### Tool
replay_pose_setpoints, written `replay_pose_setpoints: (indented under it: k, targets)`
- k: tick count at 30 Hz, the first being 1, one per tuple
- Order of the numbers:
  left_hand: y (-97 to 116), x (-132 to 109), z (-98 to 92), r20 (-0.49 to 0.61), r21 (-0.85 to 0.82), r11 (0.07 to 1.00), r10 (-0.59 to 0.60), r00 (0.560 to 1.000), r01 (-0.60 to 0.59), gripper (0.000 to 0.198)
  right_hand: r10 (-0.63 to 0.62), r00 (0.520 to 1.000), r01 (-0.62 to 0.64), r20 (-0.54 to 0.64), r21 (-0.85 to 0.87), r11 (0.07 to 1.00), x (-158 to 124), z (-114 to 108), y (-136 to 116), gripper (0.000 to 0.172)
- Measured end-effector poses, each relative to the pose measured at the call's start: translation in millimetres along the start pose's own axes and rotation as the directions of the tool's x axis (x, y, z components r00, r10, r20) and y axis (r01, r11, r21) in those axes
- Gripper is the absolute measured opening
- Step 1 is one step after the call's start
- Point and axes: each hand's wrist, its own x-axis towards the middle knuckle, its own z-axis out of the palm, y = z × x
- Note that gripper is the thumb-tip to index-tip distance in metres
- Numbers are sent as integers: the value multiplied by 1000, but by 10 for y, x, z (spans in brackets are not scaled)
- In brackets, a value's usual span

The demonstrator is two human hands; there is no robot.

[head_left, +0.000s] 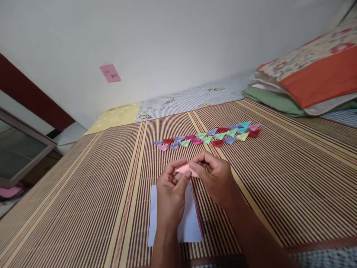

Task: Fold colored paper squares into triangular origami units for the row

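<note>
Between my two hands is a small piece of folded pink paper (183, 169), pinched from both sides above the mat. My left hand (172, 186) grips its left part, with the thumb lying on the paper. On the right end, my right hand (214, 176) closes thumb and fingers; its curled fingertips are partly hidden. Beneath my left hand and wrist lies a stack of pale blue paper (191, 219), with a reddish edge showing on its right side. Beyond my hands, several folded paper triangles (208, 139) in red, green, blue, pink and yellow lie in rows.
A striped bamboo mat (111, 193) covers the bed. Folded bedding (315, 74) is piled at the right, by the wall. A pink note (110, 73) is stuck on the white wall. At the far left stands a glass-fronted cabinet (22, 145).
</note>
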Motion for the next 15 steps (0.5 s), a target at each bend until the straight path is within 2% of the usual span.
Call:
replay_pose_setpoints:
  k: [6,15]
  targets:
    - [-20,32,-51,81,-47,998,-44,996,48,18,66,998,-66,14,26,997,24,-4,48,14]
    - [-10,-3,-50,70,51,998,-46,997,42,14,155,984,-167,85,157,973,25,-9,116,16]
